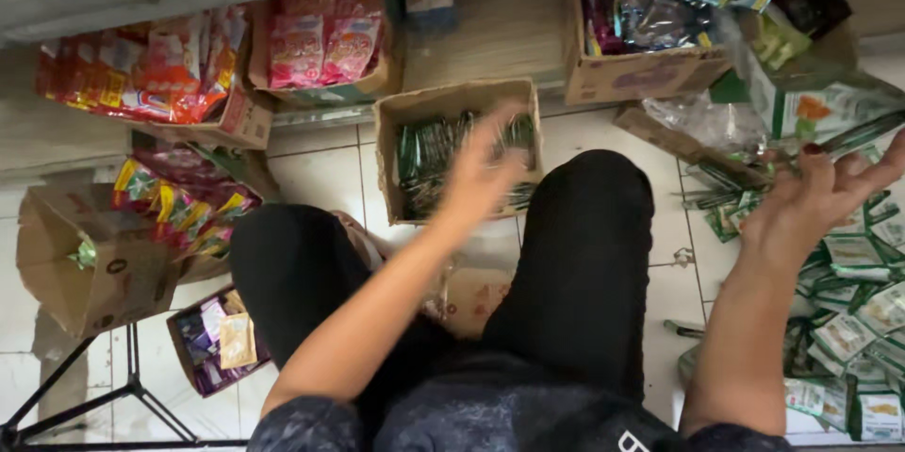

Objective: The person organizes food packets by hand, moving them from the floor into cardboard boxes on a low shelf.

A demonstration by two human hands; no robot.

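Two bare hands, both with fingers spread. Left hand (485,169): blurred, fingers loosely splayed over the open cardboard box (459,98) of dark green sachets (429,155); whether it touches them or holds one cannot be told. Right hand (811,202): palm open, fingers fanned wide, nothing clasped, hovering above the heap of green-and-white sachets (853,320) on the tiled floor (320,169) at the right edge.

The box of green sachets sits on the floor just ahead of the person's knees (584,226), against the low step of a wooden shelf (500,9). Open floor: a bare strip of tiles left of this box and another narrow strip between the right knee and the heap.

Six cardboard boxes counted: the green one, one of pink packets (325,42), one of red-and-yellow packets (160,65), one of dark foil packets (650,9), one toppled brown box (90,263) at the left edge, one small box of purple packets (212,339) by the left knee. Loose sachets too many to count. One black stand leg (113,395) at the lower left corner.
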